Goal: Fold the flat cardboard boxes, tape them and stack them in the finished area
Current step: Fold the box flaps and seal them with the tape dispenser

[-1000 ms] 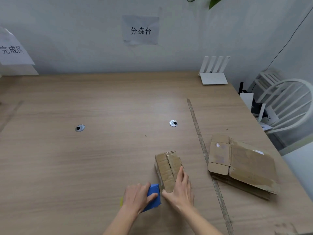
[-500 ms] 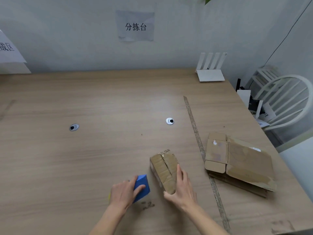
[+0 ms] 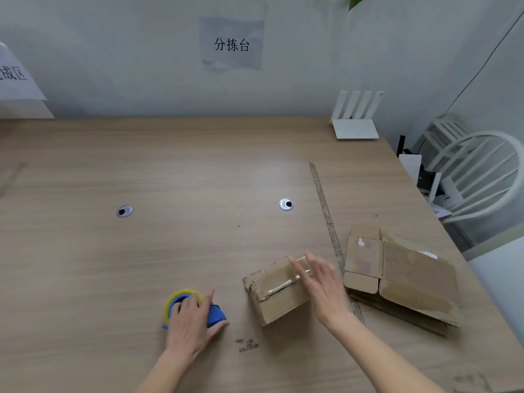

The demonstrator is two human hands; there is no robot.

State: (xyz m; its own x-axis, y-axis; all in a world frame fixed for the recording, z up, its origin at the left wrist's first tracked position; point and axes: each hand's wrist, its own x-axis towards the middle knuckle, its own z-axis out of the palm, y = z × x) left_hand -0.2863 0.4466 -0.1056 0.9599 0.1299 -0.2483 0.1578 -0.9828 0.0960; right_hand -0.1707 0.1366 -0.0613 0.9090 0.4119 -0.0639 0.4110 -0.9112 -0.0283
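A small folded cardboard box [image 3: 276, 293] lies on the wooden table [image 3: 170, 180] near the front, with clear tape along its top seam. My right hand [image 3: 320, 285] rests against the box's right side, fingers spread. My left hand [image 3: 190, 321] grips a blue and yellow tape dispenser [image 3: 195, 306] that sits on the table to the left of the box, apart from it. A stack of flat cardboard boxes [image 3: 397, 276] lies to the right, past a strip of tape [image 3: 326, 211] stuck on the table.
A white router [image 3: 355, 123] stands at the table's back right corner. A white chair [image 3: 482, 171] with papers is beyond the right edge. Two round cable holes [image 3: 124, 211] [image 3: 285, 204] sit mid-table. Paper signs [image 3: 232, 43] hang on the wall; another sign [image 3: 14, 78] is at far left.
My left hand has pulled the tape dispenser left, away from the box, and set it on the table. The box has turned, and my right hand has shifted to its right side.
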